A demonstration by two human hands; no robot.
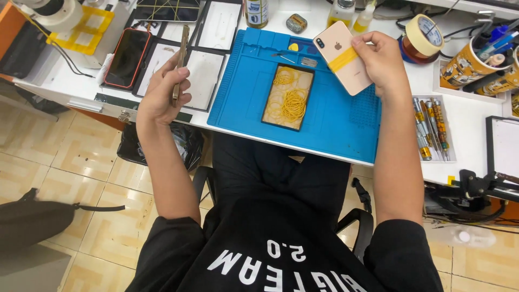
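Hands are working apart above the blue mat (324, 124): the right hand (381, 62) is gripping a gold phone (341, 57) wrapped with a yellow band, while the left hand (162, 92) is clasping a second phone (180, 62) edge-on, which probably needs laying down or banding next.

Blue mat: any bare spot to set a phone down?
Yes. The blue mat is bare along its near edge, and left and right of the tray of yellow rubber bands. Crowded: its far edge holds small parts, and the white bench left of it is filled by white trays and a red-cased phone. Right: screwdrivers.
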